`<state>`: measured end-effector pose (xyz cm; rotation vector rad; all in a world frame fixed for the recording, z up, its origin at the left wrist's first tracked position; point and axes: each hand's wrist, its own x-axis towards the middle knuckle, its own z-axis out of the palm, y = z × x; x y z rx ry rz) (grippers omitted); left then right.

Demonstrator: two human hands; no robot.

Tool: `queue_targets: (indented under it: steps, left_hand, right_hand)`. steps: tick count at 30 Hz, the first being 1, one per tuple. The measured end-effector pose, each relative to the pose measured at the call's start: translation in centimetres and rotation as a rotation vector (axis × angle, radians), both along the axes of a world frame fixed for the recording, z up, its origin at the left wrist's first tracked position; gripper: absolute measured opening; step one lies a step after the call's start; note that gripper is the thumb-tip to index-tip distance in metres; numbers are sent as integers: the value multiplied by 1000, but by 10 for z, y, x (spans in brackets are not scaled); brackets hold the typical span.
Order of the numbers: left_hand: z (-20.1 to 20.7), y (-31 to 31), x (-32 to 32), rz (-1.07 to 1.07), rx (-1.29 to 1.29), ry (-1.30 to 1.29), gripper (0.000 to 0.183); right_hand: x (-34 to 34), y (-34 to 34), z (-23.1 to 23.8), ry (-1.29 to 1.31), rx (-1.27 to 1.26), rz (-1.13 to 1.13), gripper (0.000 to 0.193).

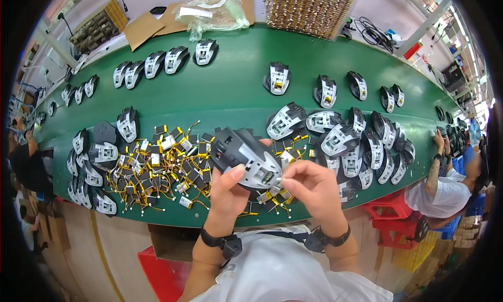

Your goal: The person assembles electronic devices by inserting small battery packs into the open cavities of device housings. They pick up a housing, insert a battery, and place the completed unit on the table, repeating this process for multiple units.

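Observation:
My left hand [229, 197] grips a black and grey computer mouse [245, 154] above the near edge of the table, tilted so its open grey cavity shows. Its thumb lies on the near side, and fingertips show at the far side. My right hand [314, 189] is pinched at the lower right end of this mouse; a tiny pale bit shows at the fingertips, too small to name. Under and left of the hands lies a heap of small batteries [167, 168] with yellow tape, thin wires and white plugs.
Piled mice [339, 139] crowd the right of the green table [225, 95]; more mice [103, 153] lie at left. Several mice [176, 60] line the far strip. Behind stand a plastic bag [217, 16] and a stacked block [310, 11]. A co-worker [445, 187] sits at right near red stools [390, 206].

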<state>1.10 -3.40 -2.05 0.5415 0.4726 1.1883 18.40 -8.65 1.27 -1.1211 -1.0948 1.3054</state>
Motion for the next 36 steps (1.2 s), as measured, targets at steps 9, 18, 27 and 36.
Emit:
queue_targets:
  steps: [9, 18, 27, 36]
  left_hand:
    - [4, 3, 1, -168, 15, -230, 64]
    - [-4, -5, 4, -104, -36, -105, 72]
    - [-4, -4, 5, -116, -109, -98, 65]
    - [-6, -7, 9, -51, -109, -70, 61]
  right_hand:
    - [-8, 4, 1, -812, 511, -63, 15]
    - [-7, 8, 11, -1021, 797, 47, 23]
    - [0, 18, 16, -1138, 912, 227, 22]
    - [-4, 21, 16, -1141, 812, 286, 18]
